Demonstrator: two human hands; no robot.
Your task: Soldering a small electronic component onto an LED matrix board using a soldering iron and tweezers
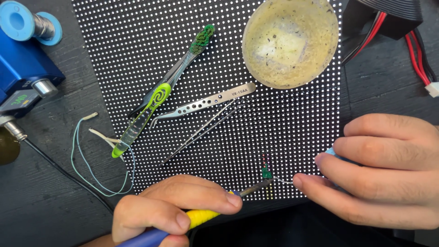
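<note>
At the near edge of the dark, grainy tabletop (41,201), the left hand (171,208) has its fingers wrapped tight around a soldering iron (201,217) with a yellow rubbery grip and blue handle; its slim metal tip rests on the near edge of a black LED panel (283,132), a flat board studded with a regular grid of small white dots. Just beside the tip sits a small green blob (266,173) with a short column of red and green lit dots above it. The right hand (379,171) is curled over near the panel's near right corner, fingers closed on a light blue object that is mostly hidden, and feeds a thin silvery wire (283,181) to the iron's tip. Farther up the panel lie smooth steel tweezers (206,103) with a perforated handle, thin metal probes (201,130), and a translucent green toothbrush (157,98) with dirty bristles. Thin pale blue wires (91,169) loop off the panel's left edge. At the far edge stands a round, grimy yellowish bowl (290,41). In the tabletop's far left corner sit a blue box (23,64) and a spool of solder (29,23); red and black cables (411,41) lie at the far right corner.
</note>
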